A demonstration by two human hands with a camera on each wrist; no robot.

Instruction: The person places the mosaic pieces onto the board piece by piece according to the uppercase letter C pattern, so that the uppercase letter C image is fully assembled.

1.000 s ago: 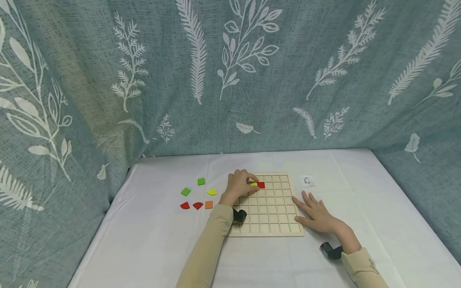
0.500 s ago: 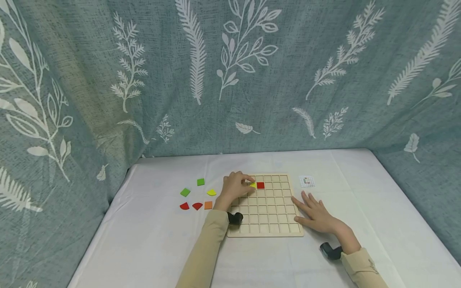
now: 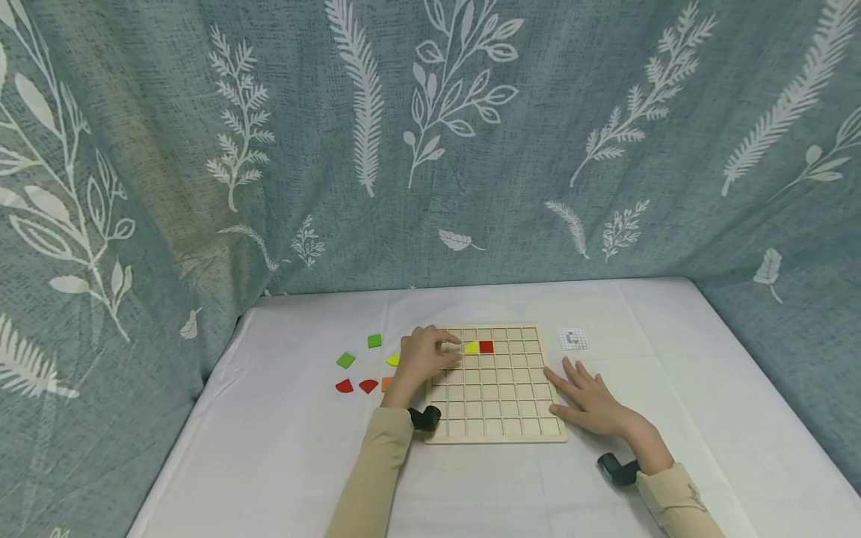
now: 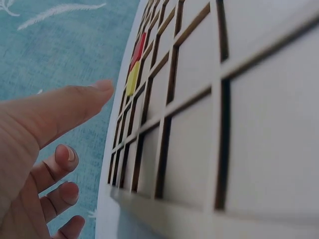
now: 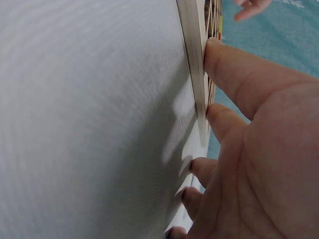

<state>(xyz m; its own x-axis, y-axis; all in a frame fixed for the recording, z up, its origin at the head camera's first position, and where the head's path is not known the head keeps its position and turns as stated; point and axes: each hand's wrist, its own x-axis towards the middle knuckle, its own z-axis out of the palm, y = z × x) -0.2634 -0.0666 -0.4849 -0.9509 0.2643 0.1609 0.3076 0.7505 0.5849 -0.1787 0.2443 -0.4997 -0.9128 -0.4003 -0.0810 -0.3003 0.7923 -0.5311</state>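
1. Left hand (image 3: 424,359): I see it above the far left part of the gridded board (image 3: 499,410); thumb and fingers stand spread with a gap between the tips and nothing pinched; in the left wrist view, the lower fingers bend loosely.
2. Yellow piece in the grid (image 3: 472,347): I locate it in a cell of the second row from the far edge; it has a curved side, lies just right of the left hand's fingertips and is free of them.
3. Red square (image 3: 486,347): it fills the adjoining cell, immediately right of that yellow piece.
4. Right hand (image 3: 593,402): I read its fingers as spread, with no pinch; two digits touch the board's right edge, as my right wrist view confirms; the other fingers extend over the white cloth (image 3: 511,486).
5. Loose pieces, left of the board: two green squares (image 3: 374,341) lie farther from the person; two red fan-shaped pieces (image 3: 368,385) lie nearer; a second yellow piece (image 3: 392,360) and an orange piece (image 3: 386,384) are partly hidden by the left arm and hand.
6. Printed card (image 3: 573,338): it lies right of the board, beyond the right hand; its pattern is too small for me to read.
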